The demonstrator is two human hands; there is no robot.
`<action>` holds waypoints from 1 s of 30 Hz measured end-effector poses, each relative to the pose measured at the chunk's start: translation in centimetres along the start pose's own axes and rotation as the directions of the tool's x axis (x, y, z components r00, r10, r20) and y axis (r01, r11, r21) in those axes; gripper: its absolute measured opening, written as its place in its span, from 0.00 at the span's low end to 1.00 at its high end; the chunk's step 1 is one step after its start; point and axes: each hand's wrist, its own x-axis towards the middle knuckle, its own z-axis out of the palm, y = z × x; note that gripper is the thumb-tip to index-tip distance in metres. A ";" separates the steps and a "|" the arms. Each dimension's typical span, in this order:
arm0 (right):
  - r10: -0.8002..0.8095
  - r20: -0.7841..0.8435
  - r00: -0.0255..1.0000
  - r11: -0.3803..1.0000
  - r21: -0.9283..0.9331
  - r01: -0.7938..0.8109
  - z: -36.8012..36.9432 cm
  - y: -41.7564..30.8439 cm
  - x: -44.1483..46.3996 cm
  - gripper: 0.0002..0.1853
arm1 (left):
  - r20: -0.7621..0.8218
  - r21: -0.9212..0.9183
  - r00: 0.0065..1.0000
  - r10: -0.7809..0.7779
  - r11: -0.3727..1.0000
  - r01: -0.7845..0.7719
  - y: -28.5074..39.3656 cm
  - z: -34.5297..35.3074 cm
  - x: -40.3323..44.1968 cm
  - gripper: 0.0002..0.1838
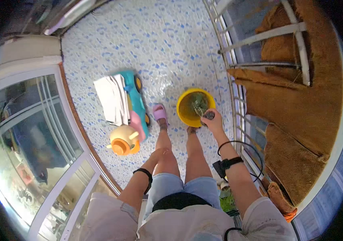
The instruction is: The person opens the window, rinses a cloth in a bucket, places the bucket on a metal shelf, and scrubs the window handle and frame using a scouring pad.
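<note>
A yellow bucket stands on the tiled floor in front of my right foot. My right hand is over its near right rim, fingers closed round a dark, rounded clump. Grey-green leafy stems run from that clump into the bucket; they look like one plant, though the join is hard to make out. My left hand lies against my left knee, and its fingers do not show clearly.
Left of my feet stands a turquoise ride-on toy with a folded white cloth and an orange-nosed animal head. Metal railings and brown fabric line the right. Glass sliding doors are at left.
</note>
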 end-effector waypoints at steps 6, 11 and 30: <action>-0.210 -0.021 0.977 0.962 -0.183 0.203 -1.5 -7.1 -3.6 0.18 | -0.350 0.664 0.906 0.237 0.745 0.062 20.8 -1.7 -6.9 0.17; -0.346 -0.027 0.938 0.899 -0.297 0.323 -3.1 -11.9 -5.9 0.13 | -0.395 0.668 0.885 0.248 0.739 0.092 28.8 -4.4 -10.1 0.17; -0.536 -0.097 0.839 0.812 -0.334 0.479 -6.1 -15.8 -11.6 0.16 | -0.258 0.692 0.742 0.619 0.655 -0.305 43.3 -9.6 -24.0 0.16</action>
